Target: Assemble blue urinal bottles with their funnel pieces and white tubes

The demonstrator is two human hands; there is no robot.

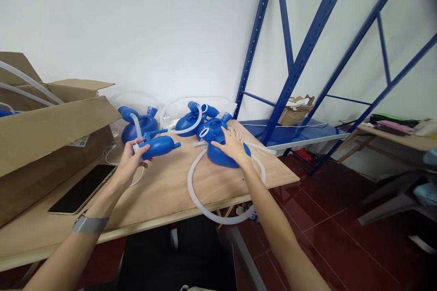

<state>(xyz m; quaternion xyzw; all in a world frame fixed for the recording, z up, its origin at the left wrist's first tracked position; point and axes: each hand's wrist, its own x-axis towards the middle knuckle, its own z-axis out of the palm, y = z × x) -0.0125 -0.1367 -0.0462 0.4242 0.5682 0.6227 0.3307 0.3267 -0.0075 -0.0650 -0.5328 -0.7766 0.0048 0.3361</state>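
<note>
My left hand (131,160) is closed around a blue bulb-shaped plastic urinal head (159,146), held above the table. It has a slim handle on top and a narrow spout pointing right. Fingers and thumb of my right hand (234,146) are spread over the top of a blue plastic urinal bottle (223,158), touching it. A translucent hose (193,191) loops in front of that bottle and hangs past the table edge. Behind it stand more blue bottles (186,125) with hoses and heads. Another blue bottle (145,123) stands farther left.
An open cardboard box (51,132) with hoses inside occupies the left of the wooden table (170,191). A dark tablet-like device (83,188) lies beside it. Blue metal shelving (300,54) rises at right, with a smaller carton (295,113) on its low shelf.
</note>
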